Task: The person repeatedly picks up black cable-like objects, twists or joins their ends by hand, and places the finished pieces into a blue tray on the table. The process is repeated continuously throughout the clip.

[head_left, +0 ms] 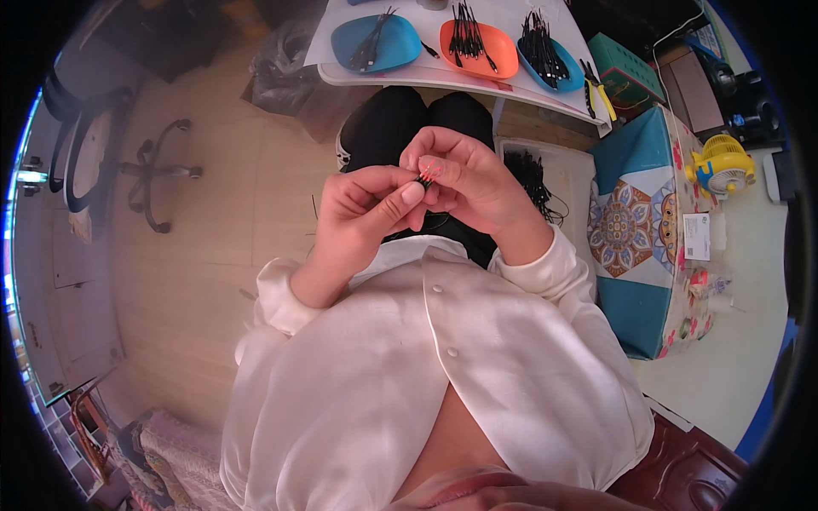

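Note:
Above my lap, both hands meet at a short black cable end (422,181) with thin reddish wire tips. My left hand (365,204) pinches it between thumb and forefinger. The fingers of my right hand (473,180) are closed at the reddish tips, on the same piece. Most of the cable is hidden behind my hands. On the white table (545,17) ahead, similar black cables lie in a blue plate (344,41), an orange plate (504,41) and another blue plate (569,83).
Yellow-handled pliers (606,100) lie at the table's right corner. A bin of black cables (530,175) sits right of my lap. Farther right are a patterned box (618,294) and a yellow fan (722,164). A wheeled chair (152,166) stands on the left.

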Motion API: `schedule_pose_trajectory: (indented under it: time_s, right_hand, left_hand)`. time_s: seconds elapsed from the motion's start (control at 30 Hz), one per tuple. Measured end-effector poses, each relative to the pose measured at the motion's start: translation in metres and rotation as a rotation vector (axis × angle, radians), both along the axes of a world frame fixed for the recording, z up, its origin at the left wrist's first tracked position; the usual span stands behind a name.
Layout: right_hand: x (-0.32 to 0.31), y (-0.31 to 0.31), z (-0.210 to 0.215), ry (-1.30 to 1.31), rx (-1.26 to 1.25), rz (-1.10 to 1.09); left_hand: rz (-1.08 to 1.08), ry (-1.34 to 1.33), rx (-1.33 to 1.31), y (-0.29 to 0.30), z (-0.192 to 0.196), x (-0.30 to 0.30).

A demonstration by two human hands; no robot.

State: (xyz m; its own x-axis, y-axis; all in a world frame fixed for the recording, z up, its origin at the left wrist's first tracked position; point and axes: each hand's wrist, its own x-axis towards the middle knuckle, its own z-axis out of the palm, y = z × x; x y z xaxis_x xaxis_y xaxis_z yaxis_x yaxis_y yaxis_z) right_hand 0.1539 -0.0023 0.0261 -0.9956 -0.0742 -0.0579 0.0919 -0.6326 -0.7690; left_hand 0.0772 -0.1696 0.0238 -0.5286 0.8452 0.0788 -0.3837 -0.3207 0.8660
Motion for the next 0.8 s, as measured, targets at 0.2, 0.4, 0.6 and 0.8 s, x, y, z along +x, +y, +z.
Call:
schedule_pose_trajectory:
  time_s: [0.2, 0.4, 0.6, 0.8]
  right_hand:
    - [0.003, -0.0026, -0.006, -0.001, 0.069, 0.006]
    - [0.0031, 0.003, -0.0052, -0.012, 0.122, 0.002]
    - [0.0044, 0.0051, -0.0013, -0.024, 0.199, -0.008]
    - [0.0025, 0.0036, -0.0091, -0.027, 0.238, -0.034]
  left_hand:
    - [-0.015, -0.045, -0.039, -0.0015, -0.0009, 0.0013]
    - [-0.025, -0.096, -0.059, -0.0002, 0.0006, 0.0006]
    - [-0.009, -0.04, -0.086, 0.0012, 0.001, 0.0]
    - [0.013, -0.052, -0.153, 0.0022, 0.0007, 0.0]
